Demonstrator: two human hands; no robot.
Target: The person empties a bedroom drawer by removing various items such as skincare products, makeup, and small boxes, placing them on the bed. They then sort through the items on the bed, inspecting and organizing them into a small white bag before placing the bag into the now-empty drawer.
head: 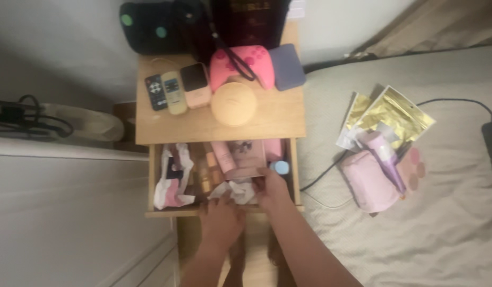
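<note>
Looking down from my head camera, both my hands are inside the open wooden drawer (150, 180) of the bedside table (267, 119). My right hand (271, 190) rests on the lower edge of a flat pink box (245, 157), fingers (263, 175) curled against it, though I cannot tell whether they truly grip it or only touch. My left hand (222, 219) lies at the drawer's front edge, fingers bent over crumpled white tissue (236, 190); the blur keeps me from telling if they pinch it. Just beyond my right fingertips sits a small blue-capped jar (280, 167). Beyond my left fingers stand amber bottles (205, 175), and farther out to the left a white and pink cloth bundle (172, 183). Well past both hands, on the tabletop, sit a round yellow ball-like thing (234, 104), a pink game controller (240, 64), and remotes (166, 93). Far off to my right, on the bed, lie a pink pouch (369, 182) and gold foil packets (390, 114).
</note>
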